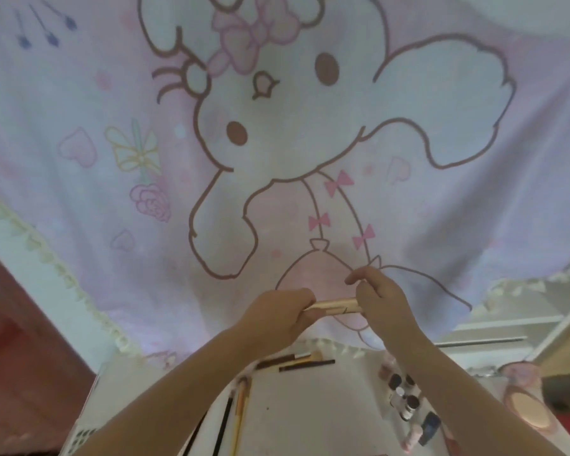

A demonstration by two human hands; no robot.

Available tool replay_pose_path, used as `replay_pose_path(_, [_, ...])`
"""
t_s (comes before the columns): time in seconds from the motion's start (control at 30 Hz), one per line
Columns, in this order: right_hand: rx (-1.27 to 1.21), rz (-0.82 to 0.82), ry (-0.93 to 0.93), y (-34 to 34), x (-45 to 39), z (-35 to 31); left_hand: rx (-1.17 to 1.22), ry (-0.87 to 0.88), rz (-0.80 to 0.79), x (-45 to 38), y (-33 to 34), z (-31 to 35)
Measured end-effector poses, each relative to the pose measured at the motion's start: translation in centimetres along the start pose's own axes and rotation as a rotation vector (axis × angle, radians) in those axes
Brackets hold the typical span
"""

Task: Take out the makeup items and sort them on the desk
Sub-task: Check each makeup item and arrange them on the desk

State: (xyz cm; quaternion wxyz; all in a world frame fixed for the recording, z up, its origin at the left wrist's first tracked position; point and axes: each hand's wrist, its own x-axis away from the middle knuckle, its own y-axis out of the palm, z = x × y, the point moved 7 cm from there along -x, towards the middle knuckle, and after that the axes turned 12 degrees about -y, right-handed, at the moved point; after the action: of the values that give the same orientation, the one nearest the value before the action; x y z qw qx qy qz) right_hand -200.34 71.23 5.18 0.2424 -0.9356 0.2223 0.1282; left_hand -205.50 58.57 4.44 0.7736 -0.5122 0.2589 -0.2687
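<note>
A slim gold makeup tube [334, 306] is held level above the white desk [310, 409], in front of a cartoon curtain. My left hand [277, 315] grips its left end and my right hand [380, 299] grips its right end, fingers curled round it. Below on the desk lie dark pencils [297, 360] near the back edge, several brushes and pencils [241, 409] on the left, and several small bottles [405, 398] on the right. Both tube ends are hidden inside my hands.
A pink and white curtain with a cartoon animal [277, 143] hangs behind the desk. An open pink powder compact [524, 403] sits at the desk's right edge. A small eyeshadow palette [81, 437] lies at the lower left. Red floor [23, 357] shows to the left.
</note>
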Motion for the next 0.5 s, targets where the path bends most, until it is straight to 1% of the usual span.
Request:
replay_pose_path(0.03, [-0.058, 0.033, 0.022, 0.0, -0.1, 0.2, 0.211, -0.058, -0.032, -0.4, -0.4, -0.4])
replay_pose_path(0.07, [-0.139, 0.065, 0.07, 0.2, -0.1, 0.3, 0.485, -0.13, -0.031, -0.6, -1.1, -0.8])
replay_pose_path(0.13, [-0.341, 0.1, 0.189, 1.1, -0.2, 0.6, 1.159, -0.3, -0.018, -1.0, -1.6, -2.1])
replay_pose_path(0.17, [-0.417, 0.105, 0.234, 1.7, -0.4, 0.7, 1.412, -0.348, -0.027, -1.2, -1.0, -2.2])
replay_pose_path(0.2, [-0.466, 0.108, 0.266, 2.2, -0.6, 0.6, 1.57, -0.38, -0.04, -1.4, -0.6, -1.8])
replay_pose_path(0.27, [-0.514, 0.102, 0.32, 3.2, -1.1, 0.6, 1.528, -0.42, -0.037, -2.1, 0.1, -1.2])
replay_pose_path(0.3, [-0.501, 0.086, 0.344, 3.6, -1.4, 0.8, 1.493, -0.417, -0.009, -2.5, 0.0, -1.0])
replay_pose_path(0.33, [-0.434, 0.057, 0.352, 3.8, -1.6, 1.0, 1.504, -0.427, 0.019, -2.7, -0.1, -1.1])
replay_pose_path(0.4, [-0.184, -0.011, 0.281, 3.6, -2.3, 1.1, 1.506, -0.463, 0.104, -2.7, -0.8, -1.9])
replay_pose_path(0.43, [-0.069, -0.031, 0.218, 3.2, -2.6, 0.9, 1.405, -0.472, 0.144, -2.8, -1.4, -2.6])
replay_pose_path(0.47, [0.005, -0.033, 0.154, 2.6, -3.0, 0.5, 1.196, -0.459, 0.158, -3.0, -2.2, -3.0])
replay_pose_path(0.5, [0.037, -0.027, 0.101, 2.0, -3.5, -0.1, 0.896, -0.444, 0.141, -3.2, -2.8, -3.2])
